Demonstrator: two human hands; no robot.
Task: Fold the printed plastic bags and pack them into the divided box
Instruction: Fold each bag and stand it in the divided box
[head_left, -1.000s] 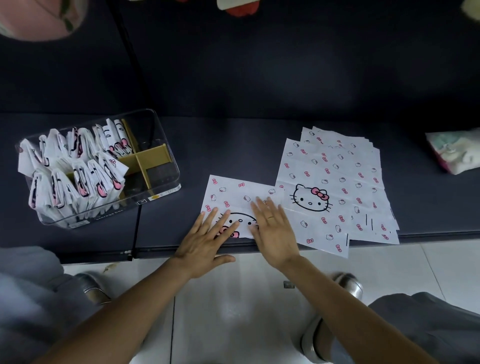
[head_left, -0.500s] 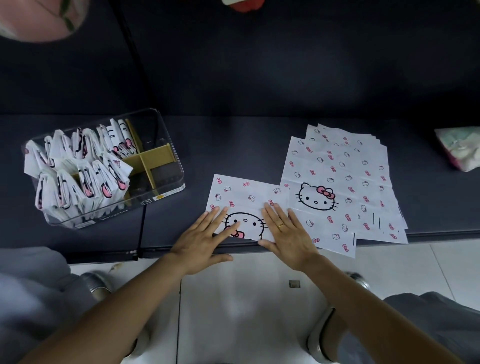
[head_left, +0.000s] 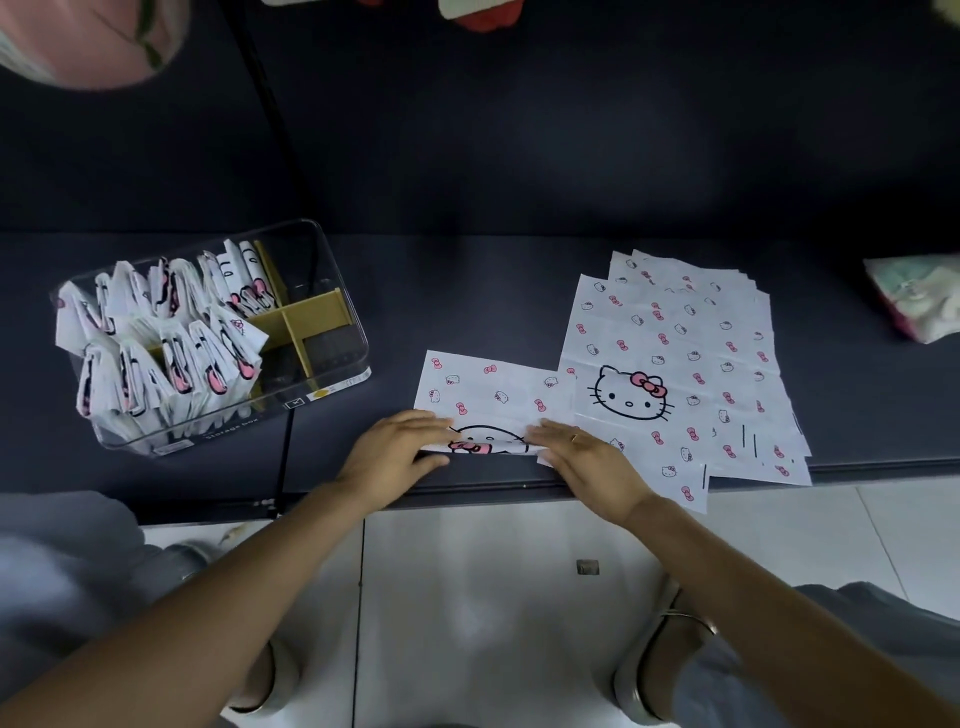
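Observation:
A white printed plastic bag (head_left: 493, 387) with a cat face and pink bows lies on the dark bench in front of me. My left hand (head_left: 395, 449) and my right hand (head_left: 589, 457) each pinch its near edge, which is lifted and turned toward the far side, hiding part of the cat face. A stack of flat printed bags (head_left: 675, 332) lies just to the right, touching the bag. The clear divided box (head_left: 340, 291) stands at the left. Several folded bags (head_left: 161, 348) fill its left compartments, and the right ones around the yellow divider (head_left: 306, 317) hold none.
The dark bench (head_left: 467, 291) ends at a front edge just under my hands, with white floor tiles below. A pale patterned bundle (head_left: 919, 304) lies at the far right. A thin dark pole (head_left: 283, 457) runs down beside the box.
Both hands drew back from lying flat on the bag to its near edge and lifted that edge over toward the far side.

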